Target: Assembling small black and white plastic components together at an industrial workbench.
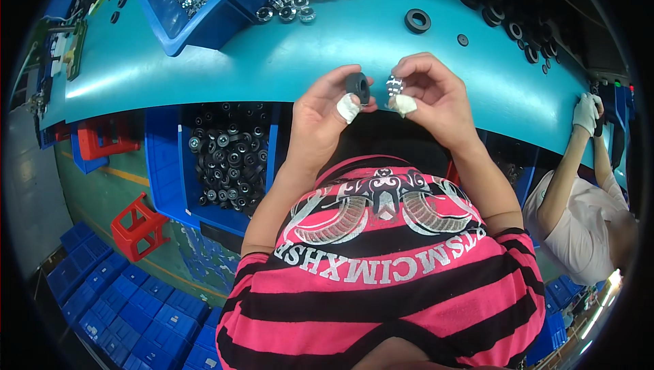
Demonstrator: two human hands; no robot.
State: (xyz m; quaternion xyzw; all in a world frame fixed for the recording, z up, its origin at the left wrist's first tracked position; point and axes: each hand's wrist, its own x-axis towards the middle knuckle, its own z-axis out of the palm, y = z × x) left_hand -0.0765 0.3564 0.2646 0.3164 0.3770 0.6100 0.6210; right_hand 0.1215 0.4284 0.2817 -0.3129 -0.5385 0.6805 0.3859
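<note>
Between the fingers and taped thumb of my left hand (323, 106) is a black ring (357, 86) with a round hole, like a small rubber tyre. My right hand (436, 98) pinches a shiny clear-and-silver wheel hub (394, 85), its thumb wrapped in white tape too. The two parts are held apart, facing each other just above the near edge of the teal table (286, 63). Several similar shiny hubs (288, 12) lie on the tabletop beyond my left hand. Past my right hand rest a larger black ring (417, 21) and a small black disc (462, 40).
A blue bin (204, 29) of shiny hubs stands at the far left. Below the table edge, another blue bin (163, 166) holds black wheels (231, 155). More black rings (514, 29) lie far right. A co-worker's gloved hand (584, 115) is at right; a red stool (138, 227) stands left.
</note>
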